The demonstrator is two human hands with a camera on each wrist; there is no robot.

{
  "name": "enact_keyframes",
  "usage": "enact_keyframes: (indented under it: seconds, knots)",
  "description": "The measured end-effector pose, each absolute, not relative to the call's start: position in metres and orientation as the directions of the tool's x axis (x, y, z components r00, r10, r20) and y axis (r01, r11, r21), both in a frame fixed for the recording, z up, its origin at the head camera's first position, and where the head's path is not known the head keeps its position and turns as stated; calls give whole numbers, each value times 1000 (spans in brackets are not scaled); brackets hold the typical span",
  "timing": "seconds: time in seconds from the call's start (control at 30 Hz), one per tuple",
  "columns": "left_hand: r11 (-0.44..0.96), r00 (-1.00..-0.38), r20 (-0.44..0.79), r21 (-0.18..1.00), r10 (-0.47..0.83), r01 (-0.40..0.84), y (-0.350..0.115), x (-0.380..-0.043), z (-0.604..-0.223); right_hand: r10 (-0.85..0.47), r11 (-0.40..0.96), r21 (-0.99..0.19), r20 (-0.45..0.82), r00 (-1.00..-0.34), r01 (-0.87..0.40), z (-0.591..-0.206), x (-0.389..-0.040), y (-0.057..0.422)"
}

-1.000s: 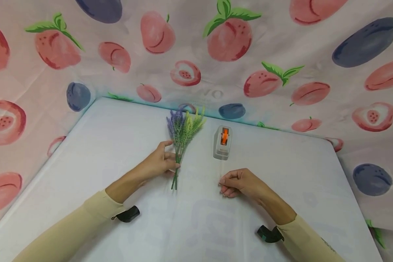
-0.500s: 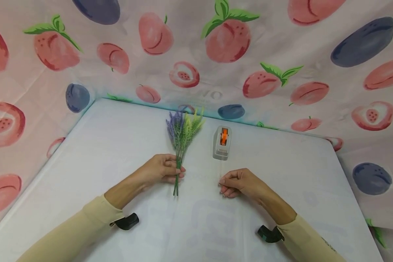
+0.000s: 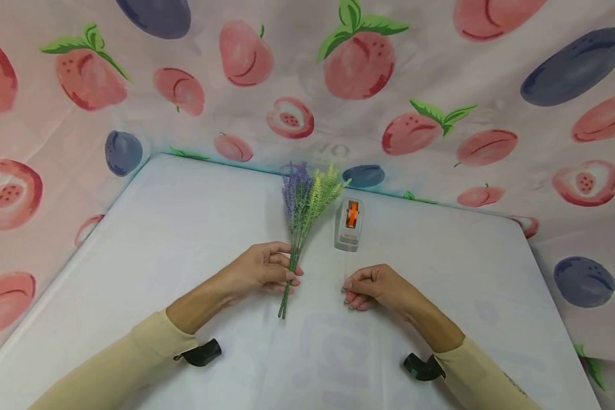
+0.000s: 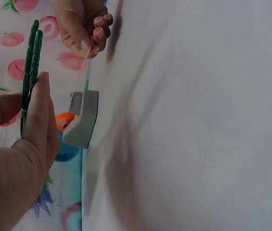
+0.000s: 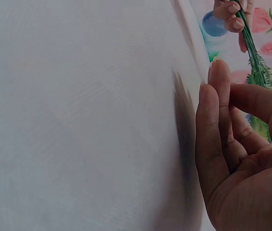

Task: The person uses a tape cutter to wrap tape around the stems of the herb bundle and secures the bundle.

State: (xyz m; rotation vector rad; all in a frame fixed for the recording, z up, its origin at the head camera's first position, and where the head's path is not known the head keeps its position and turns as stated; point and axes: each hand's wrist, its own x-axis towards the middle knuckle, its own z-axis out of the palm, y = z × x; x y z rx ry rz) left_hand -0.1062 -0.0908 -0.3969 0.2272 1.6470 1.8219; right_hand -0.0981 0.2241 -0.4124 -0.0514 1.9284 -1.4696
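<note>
My left hand pinches the green stems of a bunch of artificial flowers, purple lavender-like sprigs beside yellow-green ones. The blooms point away from me and the stem ends stick out past the thumb. To the right, my right hand pinches the free end of a strip of clear tape between thumb and finger. That strip runs back to a grey tape dispenser with an orange core, standing on the table just beyond the hand.
A white-covered table lies under everything. Behind it and to the left hangs a pink curtain printed with peaches and plums. A black wrist camera sits under the left cuff, another black camera by the right cuff.
My left hand has gone from reaching at the stems to gripping them, and has brought the bunch toward me, then right, nearer the dispenser. The right hand has stayed in place with the tape.
</note>
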Motion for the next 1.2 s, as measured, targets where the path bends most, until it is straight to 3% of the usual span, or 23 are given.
enact_keyframes:
  seconds: [0.8,1.2]
  knots:
    - [35,-683,-167,978,711,-204,-64,-117,-382,-420,343,-861,-498,-759,375,-415,-97,219]
    - [78,-702,-115,993,703,-85,-54,-135,-384,-411,353,-856,-505,-759,378,-417,-94,219]
